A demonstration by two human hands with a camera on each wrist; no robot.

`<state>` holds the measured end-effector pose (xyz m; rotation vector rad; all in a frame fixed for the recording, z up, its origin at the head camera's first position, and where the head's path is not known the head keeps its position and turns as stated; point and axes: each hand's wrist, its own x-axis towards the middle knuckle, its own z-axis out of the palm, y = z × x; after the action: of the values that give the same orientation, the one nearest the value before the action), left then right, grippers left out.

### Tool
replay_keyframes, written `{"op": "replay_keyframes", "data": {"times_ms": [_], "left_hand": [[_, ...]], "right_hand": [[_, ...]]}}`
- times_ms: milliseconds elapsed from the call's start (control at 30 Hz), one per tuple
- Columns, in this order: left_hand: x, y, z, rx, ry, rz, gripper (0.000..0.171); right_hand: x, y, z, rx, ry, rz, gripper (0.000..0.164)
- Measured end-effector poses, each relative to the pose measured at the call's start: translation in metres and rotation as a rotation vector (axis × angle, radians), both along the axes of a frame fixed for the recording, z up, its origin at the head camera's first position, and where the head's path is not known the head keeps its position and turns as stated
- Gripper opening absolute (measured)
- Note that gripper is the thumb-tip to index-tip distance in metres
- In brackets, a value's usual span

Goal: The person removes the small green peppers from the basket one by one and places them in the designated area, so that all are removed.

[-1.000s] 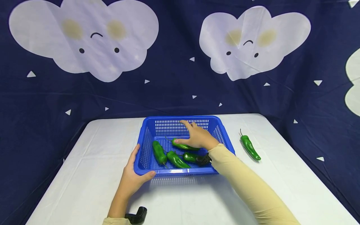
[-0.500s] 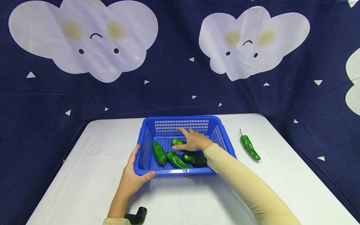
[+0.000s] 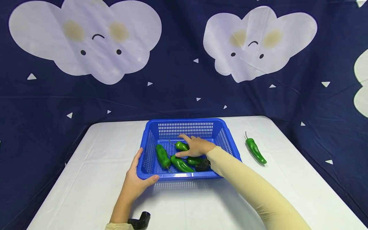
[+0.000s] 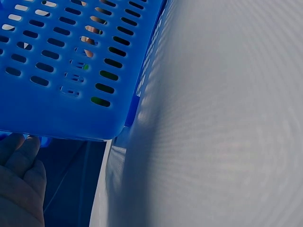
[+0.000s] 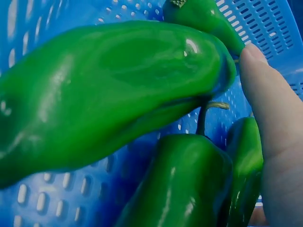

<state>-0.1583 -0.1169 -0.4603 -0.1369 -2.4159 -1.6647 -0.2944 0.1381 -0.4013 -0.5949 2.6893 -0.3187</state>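
Observation:
My left hand (image 3: 137, 178) grips the near left corner of the blue plastic basket (image 3: 175, 175), thumb over the front rim and fingers along the left side. In the left wrist view, fingertips of that hand (image 4: 23, 177) meet the basket's rim. Inside the basket, my right hand (image 3: 199, 147) hovers low over several green chili peppers, fingers spread. It partly covers the back pepper (image 3: 181, 146) and is close to the front middle pepper (image 3: 180, 163). In the right wrist view, the straight thumb (image 5: 274, 118) lies beside a large pepper (image 5: 118, 90); contact is hard to tell.
Another green chili pepper (image 3: 254, 150) lies on the white table (image 3: 86, 172), right of the basket. One pepper (image 3: 162, 156) lies along the basket's left side. A dark blue cloth (image 3: 178, 95) with clouds hangs behind the table. Black straps sit on both wrists.
My right hand has moved left and lower inside the basket, from above the back pepper toward the front middle one. My left hand and the basket stay put.

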Motion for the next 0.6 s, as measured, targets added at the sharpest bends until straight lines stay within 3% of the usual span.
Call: {"op": "replay_keyframes", "data": {"times_ms": [600], "left_hand": [[0.0023,0.0001,0.0025,-0.005,0.009,-0.003,0.115]], "right_hand": [[-0.0019,-0.0020,-0.0062,0.034,-0.062,0.050,0.092]]}}
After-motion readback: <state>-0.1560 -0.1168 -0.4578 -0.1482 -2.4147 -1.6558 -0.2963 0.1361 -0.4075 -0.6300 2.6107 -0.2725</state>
